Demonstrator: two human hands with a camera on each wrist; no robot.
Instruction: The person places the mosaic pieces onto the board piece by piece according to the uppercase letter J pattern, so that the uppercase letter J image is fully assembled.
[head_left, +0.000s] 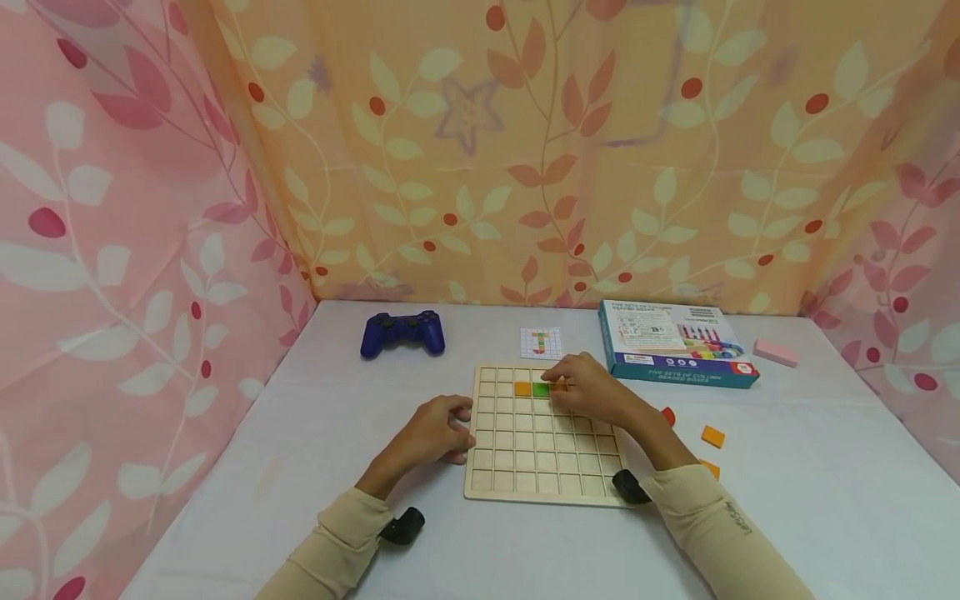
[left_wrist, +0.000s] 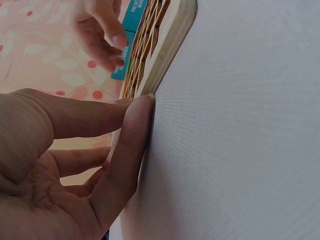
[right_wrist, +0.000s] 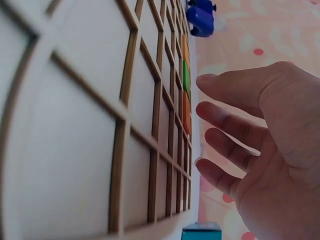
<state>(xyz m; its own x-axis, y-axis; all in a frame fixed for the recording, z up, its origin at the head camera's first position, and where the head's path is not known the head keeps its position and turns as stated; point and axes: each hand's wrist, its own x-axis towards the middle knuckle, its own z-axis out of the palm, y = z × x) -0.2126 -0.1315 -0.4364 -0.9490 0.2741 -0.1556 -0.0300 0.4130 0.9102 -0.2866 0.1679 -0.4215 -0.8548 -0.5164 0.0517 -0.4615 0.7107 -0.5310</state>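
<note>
A wooden grid board (head_left: 525, 482) lies flat on the white table. Along one of its far rows sit an orange tile (head_left: 522, 389), a green tile (head_left: 541, 390) and a second orange tile (right_wrist: 187, 116), side by side. My right hand (head_left: 588, 390) is over the far part of the board, partly covering that second orange tile in the head view. Its fingers are spread and hold nothing, as the right wrist view shows. At the board's left edge, my left hand (head_left: 433, 432) touches the rim with thumb and fingertips, the thumb nearer me.
Beyond the board lies a gridded card (head_left: 553, 343) with a coloured pattern. A bead-set box (head_left: 675, 342) and a pink block (head_left: 776, 352) are at back right, a blue game controller (head_left: 402, 333) at back left. Loose orange tiles (head_left: 713, 436) and a red piece (head_left: 668, 415) lie right of the board.
</note>
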